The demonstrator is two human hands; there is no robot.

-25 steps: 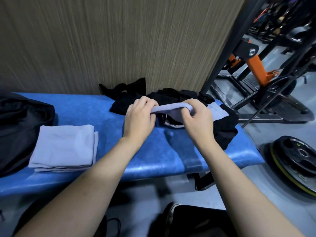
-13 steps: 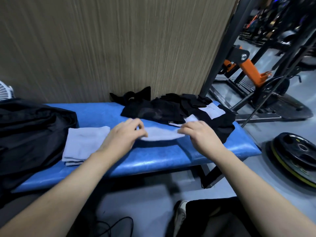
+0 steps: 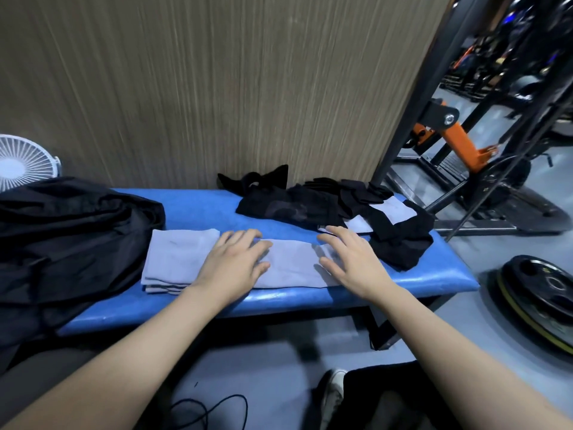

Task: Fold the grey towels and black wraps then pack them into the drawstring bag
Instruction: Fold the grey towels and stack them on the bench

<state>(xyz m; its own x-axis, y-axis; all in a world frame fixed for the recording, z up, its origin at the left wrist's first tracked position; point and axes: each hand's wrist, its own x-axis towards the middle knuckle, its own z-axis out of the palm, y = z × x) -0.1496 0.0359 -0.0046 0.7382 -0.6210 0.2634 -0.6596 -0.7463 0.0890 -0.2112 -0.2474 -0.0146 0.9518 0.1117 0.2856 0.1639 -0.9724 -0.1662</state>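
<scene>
A grey towel (image 3: 293, 264) lies spread flat on the blue bench (image 3: 310, 297) in front of me. My left hand (image 3: 237, 263) rests palm down on its left end, fingers apart. My right hand (image 3: 350, 259) presses flat on its right end. A stack of folded grey towels (image 3: 176, 259) sits just left of my left hand. Behind the towel lies a heap of black wraps (image 3: 313, 206) with another grey towel (image 3: 387, 211) partly buried in it. The black drawstring bag (image 3: 68, 240) slumps at the bench's left end.
A wood-grain wall stands right behind the bench. A white fan (image 3: 21, 161) peeks out at the far left. A black and orange gym rack (image 3: 459, 141) and weight plates (image 3: 539, 293) stand on the floor to the right. A cable (image 3: 210, 411) lies on the floor.
The towel I held bunched up between both hands a second ago now lies flat on the bench. Both hands let go of it and spread open on top of it.
</scene>
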